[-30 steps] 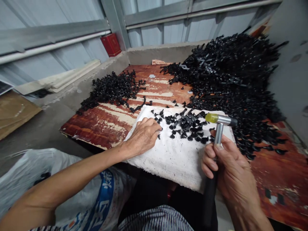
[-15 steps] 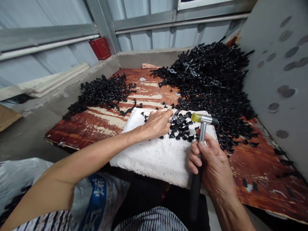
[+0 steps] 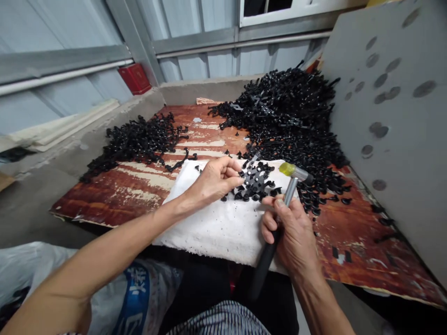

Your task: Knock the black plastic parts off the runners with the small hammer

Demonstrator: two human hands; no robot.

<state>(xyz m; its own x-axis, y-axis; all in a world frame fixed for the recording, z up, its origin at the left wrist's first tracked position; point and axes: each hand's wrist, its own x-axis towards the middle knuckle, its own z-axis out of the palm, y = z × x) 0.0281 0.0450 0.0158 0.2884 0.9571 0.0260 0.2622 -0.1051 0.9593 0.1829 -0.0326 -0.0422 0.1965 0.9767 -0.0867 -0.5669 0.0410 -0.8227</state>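
Note:
My left hand (image 3: 213,179) pinches a black plastic sprue frame (image 3: 254,176) and lifts one end of it off the white foam pad (image 3: 223,228). Small loose black plastic parts (image 3: 265,190) lie on the pad around the frame. My right hand (image 3: 291,230) is closed round the shaft of a small hammer (image 3: 289,184) with a yellow face, a metal head and a black grip. The hammer head hovers just right of the frame, over the pad's far right corner.
A large heap of black sprue frames (image 3: 286,111) fills the back right of the worn red board (image 3: 139,195). A smaller pile of black pieces (image 3: 136,139) lies at the left. A grey panel (image 3: 391,121) walls the right side. A white sack (image 3: 132,298) sits by my lap.
My left hand slid right across the pad and picked up a black frame. The hammer tilted left slightly. The view shifted, so everything sits further left.

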